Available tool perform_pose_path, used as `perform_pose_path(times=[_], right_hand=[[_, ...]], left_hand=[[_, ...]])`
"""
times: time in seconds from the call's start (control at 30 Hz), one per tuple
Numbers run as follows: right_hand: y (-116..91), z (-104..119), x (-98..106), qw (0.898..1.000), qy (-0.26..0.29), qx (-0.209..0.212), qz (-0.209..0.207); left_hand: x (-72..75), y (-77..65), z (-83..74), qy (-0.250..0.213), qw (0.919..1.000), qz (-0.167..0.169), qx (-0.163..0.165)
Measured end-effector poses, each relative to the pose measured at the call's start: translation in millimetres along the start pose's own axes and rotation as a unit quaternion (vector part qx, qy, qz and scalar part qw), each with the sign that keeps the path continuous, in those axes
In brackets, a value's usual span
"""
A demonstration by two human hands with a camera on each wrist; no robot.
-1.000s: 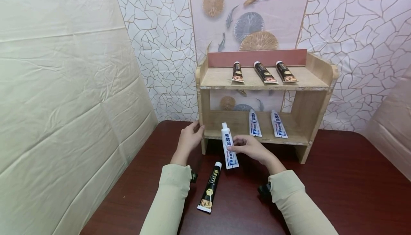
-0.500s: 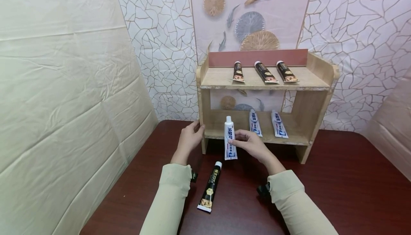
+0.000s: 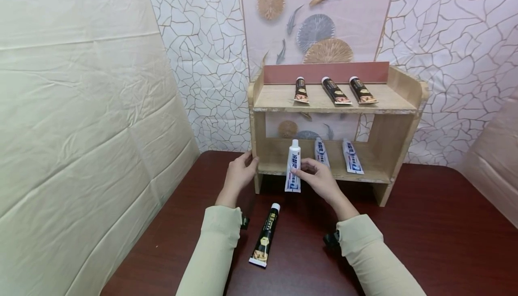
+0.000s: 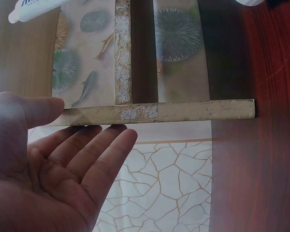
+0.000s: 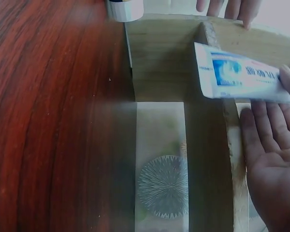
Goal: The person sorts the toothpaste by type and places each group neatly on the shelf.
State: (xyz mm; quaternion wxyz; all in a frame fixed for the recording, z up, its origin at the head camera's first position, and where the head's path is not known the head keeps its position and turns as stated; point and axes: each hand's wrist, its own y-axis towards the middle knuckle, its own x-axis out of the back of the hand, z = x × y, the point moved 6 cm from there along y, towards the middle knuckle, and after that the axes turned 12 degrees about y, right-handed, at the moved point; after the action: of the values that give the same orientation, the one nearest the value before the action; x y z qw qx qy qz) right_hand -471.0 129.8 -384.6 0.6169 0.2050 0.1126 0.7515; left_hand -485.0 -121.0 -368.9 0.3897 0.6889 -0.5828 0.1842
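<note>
In the head view my right hand (image 3: 321,181) pinches a white-and-blue toothpaste tube (image 3: 294,163) between thumb and fingers. Cap up, this tube is in front of the lower board of a small wooden shelf (image 3: 388,145). The right wrist view shows the tube's flat end (image 5: 205,72) pointing away from the hand. My left hand (image 3: 239,173) grips the shelf's left side panel (image 4: 198,112), thumb on one face and fingers on the other. A black toothpaste tube (image 3: 265,237) lies on the table between my forearms.
Several tubes lie on the shelf: three black toothpaste tubes (image 3: 333,91) on the upper board and two white tubes (image 3: 353,157) on the lower one. The dark red table (image 3: 429,242) meets a cream cloth wall (image 3: 121,152) on the left.
My right hand has raised the white toothpaste tube and moved it slightly right, closer to the lower board; the tube now stands straighter. My left hand stays on the side panel.
</note>
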Motion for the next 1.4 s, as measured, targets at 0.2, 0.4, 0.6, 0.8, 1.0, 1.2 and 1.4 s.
perform_pose_path(times=[0.2, 0.4, 0.6, 0.8, 1.0, 1.2, 1.4], right_hand=[[0, -1, -2, 0.999, -0.029, 0.011, 0.003], [-1, 0, -7, 0.997, -0.068, 0.021, 0.01], [-1, 2, -8, 0.996, -0.087, 0.031, 0.002], [0, 2, -9, 0.994, -0.097, 0.042, -0.002], [-2, -3, -9, 0.996, -0.09, 0.028, 0.003], [-3, -3, -9, 0.995, -0.096, 0.032, 0.0], [-1, -1, -10, 0.995, -0.097, 0.036, -0.003]], left_hand=[[1.2, -0.5, -1.2, 0.004, 1.0, -0.001, 0.003], [1.3, -0.7, -1.8, 0.002, 1.0, -0.002, 0.001], [0.6, 1.2, -2.4, 0.001, 1.0, 0.004, -0.004], [0.9, 1.7, -2.4, 0.001, 1.0, 0.002, -0.001], [-1.2, -2.1, -0.6, 0.005, 1.0, 0.004, 0.002], [0.2, -3.0, -2.8, -0.001, 1.0, -0.002, -0.005], [1.9, -1.5, -2.7, 0.002, 1.0, -0.008, -0.004]])
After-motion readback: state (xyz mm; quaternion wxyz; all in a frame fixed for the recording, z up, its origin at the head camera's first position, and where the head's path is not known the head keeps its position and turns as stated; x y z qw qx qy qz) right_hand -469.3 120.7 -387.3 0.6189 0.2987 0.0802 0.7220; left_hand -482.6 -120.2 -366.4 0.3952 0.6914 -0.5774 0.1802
